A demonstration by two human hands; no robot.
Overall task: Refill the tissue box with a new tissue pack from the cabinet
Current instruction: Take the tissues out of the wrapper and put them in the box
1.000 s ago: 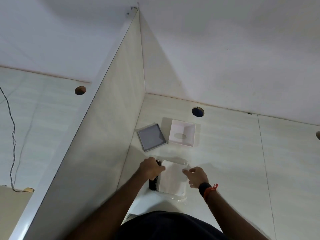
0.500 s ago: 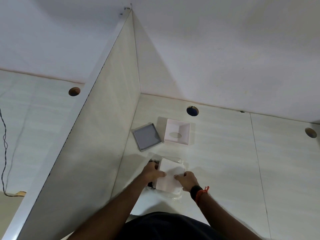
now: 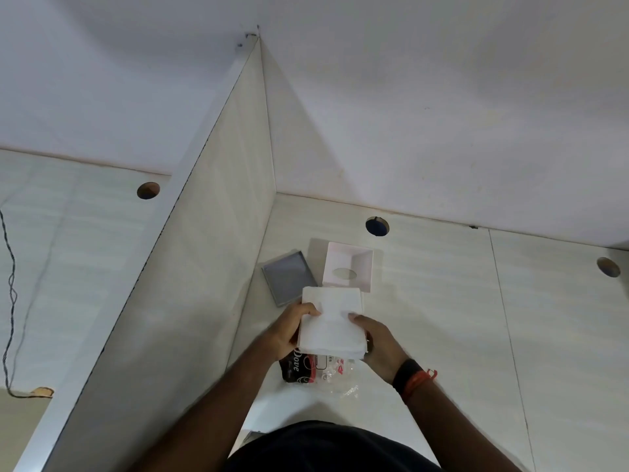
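Observation:
A white stack of tissues (image 3: 332,321) is lifted off the desk, held from both sides. My left hand (image 3: 289,330) grips its left edge and my right hand (image 3: 377,342) grips its right edge. Below the stack lies the emptied clear plastic wrapper (image 3: 323,371) with black and red print. The white tissue box (image 3: 349,265) sits upside down just beyond the stack, its open side up and the oval slot showing inside. Its grey base panel (image 3: 289,277) lies flat to the left of the box.
A tall white partition (image 3: 190,267) stands close on the left. The desk (image 3: 442,318) has round cable holes, one (image 3: 377,226) behind the box and another (image 3: 608,267) at far right. A black cable (image 3: 10,294) hangs at far left. A wall closes the back.
The tissue stack has come out of the wrapper and risen toward the box, both hands holding it. The wrapper stays on the desk.

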